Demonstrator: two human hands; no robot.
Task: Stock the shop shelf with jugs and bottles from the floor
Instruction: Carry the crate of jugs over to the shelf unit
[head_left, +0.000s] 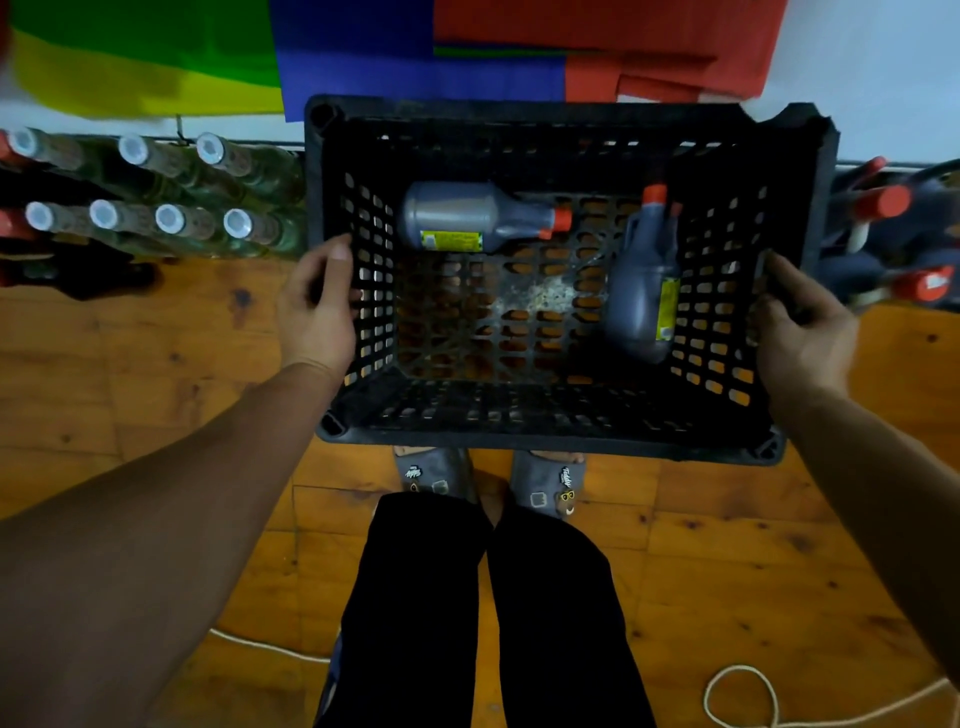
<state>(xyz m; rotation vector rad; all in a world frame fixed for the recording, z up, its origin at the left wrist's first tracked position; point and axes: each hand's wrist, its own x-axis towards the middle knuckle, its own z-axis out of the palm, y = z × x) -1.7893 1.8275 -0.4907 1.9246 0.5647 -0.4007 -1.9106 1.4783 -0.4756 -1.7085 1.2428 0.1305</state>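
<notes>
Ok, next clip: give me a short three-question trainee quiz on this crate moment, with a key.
1. True or false: the black crate is empty.
2. Multiple choice: where are the person's hands? A) both inside the crate on a jug; B) left hand and right hand on opposite side walls of the crate; C) one on the clear bottles.
3. Short answer: how do the two grey jugs lie in the crate?

Key
1. False. It holds two jugs.
2. B.
3. Both on their sides: the far jug with its red cap pointing right, the right-side jug along the right wall with its cap pointing away from the person.
</notes>
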